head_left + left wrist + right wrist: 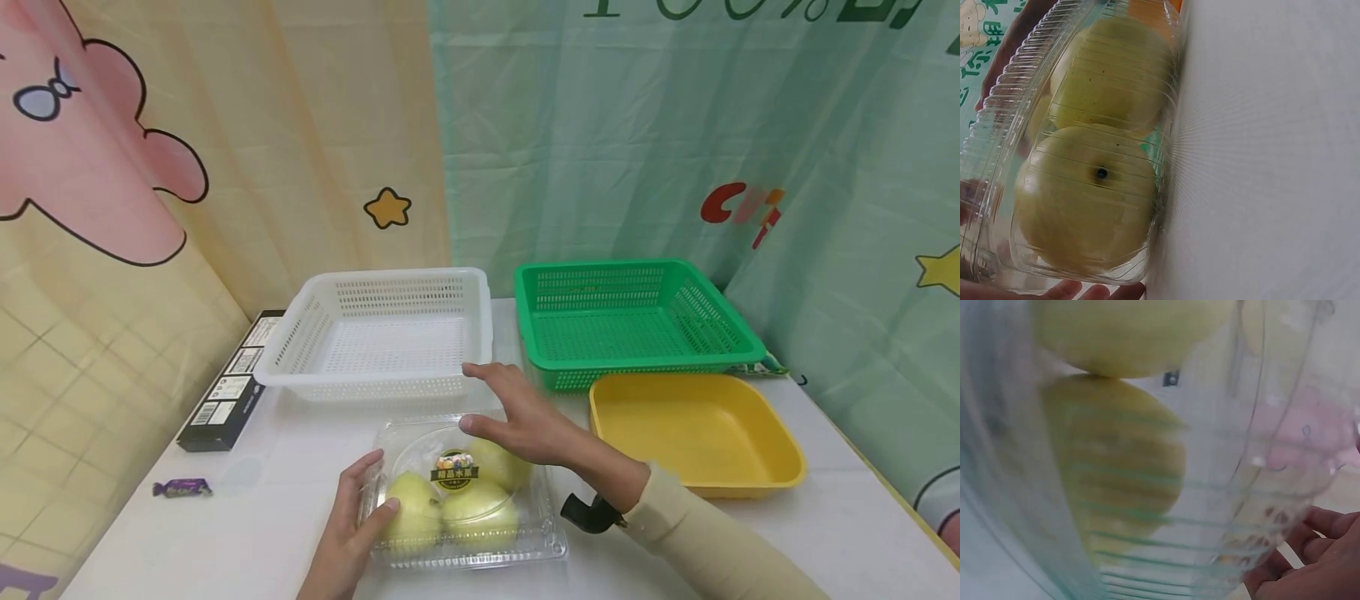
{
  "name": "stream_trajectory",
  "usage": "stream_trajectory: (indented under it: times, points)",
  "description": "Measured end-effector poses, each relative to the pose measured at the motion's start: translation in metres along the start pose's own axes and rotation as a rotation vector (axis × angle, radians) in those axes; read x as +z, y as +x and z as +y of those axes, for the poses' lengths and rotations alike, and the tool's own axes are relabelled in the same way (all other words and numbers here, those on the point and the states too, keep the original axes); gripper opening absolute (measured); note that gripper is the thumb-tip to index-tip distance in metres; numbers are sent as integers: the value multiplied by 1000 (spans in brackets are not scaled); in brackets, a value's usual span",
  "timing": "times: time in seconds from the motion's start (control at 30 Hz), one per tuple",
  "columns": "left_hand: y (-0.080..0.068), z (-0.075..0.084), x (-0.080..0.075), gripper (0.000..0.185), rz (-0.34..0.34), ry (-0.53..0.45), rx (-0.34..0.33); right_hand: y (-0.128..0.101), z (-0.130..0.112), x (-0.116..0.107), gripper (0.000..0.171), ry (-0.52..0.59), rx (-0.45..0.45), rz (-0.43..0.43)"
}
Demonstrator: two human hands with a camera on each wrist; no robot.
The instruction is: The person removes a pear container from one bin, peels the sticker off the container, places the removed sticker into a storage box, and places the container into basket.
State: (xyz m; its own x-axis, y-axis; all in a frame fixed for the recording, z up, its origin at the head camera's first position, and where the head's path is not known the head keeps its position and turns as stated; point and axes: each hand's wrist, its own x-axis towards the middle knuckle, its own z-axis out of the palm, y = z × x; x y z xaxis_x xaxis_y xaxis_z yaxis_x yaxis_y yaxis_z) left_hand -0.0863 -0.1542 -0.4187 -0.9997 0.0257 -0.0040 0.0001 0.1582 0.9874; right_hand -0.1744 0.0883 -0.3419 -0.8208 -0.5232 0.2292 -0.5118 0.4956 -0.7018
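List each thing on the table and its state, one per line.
Clear clamshell box: lid closed, holds yellow-green fruit.
White basket: empty.
Green basket: empty.
Yellow tray: empty.
Left hand: grips the box's left edge.
Right hand: open above the lid.

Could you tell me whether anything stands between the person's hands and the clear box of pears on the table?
Nothing visible does. The left hand already holds the near left corner of the clear box, thumb on the lid. The right hand hovers with straight fingers over its far edge. The pears sit sealed under the lid.
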Motion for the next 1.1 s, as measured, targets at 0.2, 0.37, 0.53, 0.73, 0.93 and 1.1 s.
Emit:
stream_trajectory:
  times: [0.2,0.37,0.53,0.73,0.93,1.1]
  points:
    - [0,0,0,62,2,0,6,-2,1,6,61,14,-31,0]
    - [0,-1,0,61,-2,-5,19,-3,2,7,58,16,-29,-17]
    - [0,-1,0,61,-3,-6,22,-5,0,7,57,-6,-63,-36]
    - [1,0,-1,62,-3,5,3,-11,-4,8,58,-19,-72,-69]
    - [0,0,0,62,1,0,8,-17,-6,10,57,-22,-84,-97]
    - [0,0,0,61,-1,-4,5,-22,-2,16,57,-40,-96,-107]
